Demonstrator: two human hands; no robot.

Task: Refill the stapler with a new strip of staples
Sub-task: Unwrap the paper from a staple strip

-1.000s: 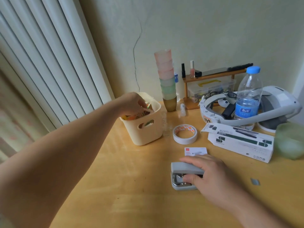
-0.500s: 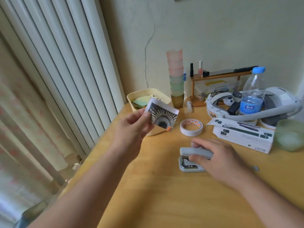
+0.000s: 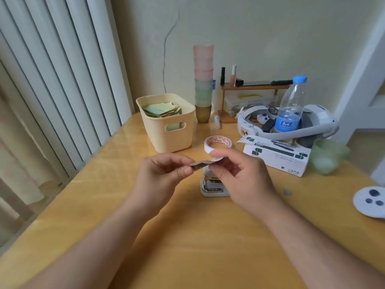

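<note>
Half a second ago our right hand (image 3: 239,176) was resting on the stapler (image 3: 212,187) and our left hand (image 3: 164,176) held the small printed card (image 3: 201,164) up alone; now the right hand has lifted off and both hands meet over the stapler, sharing the card between them. The left thumb and forefinger are clamped on the card's left end, and the right fingers (image 3: 218,155) are pinched on its right end; we see the card nearly edge-on, thin and flat, dark-patterned underneath with a white rim. The stapler lies on the glossy yellow wooden surface (image 3: 187,236) just below and behind the hands, a pale grey plastic body with shiny metal at its near end, partly hidden by our fingers. Far left of it stands a cream plastic basket (image 3: 168,138) with a slot handle, filled with coloured paper slips. A white roll of tape (image 3: 217,142) sits just beyond our hands, and a long white and dark green carton (image 3: 277,157) lies to the right. Behind rise a stack of frosted pink and green cups (image 3: 203,80) and a clear water bottle (image 3: 290,109) with a blue cap.
</note>
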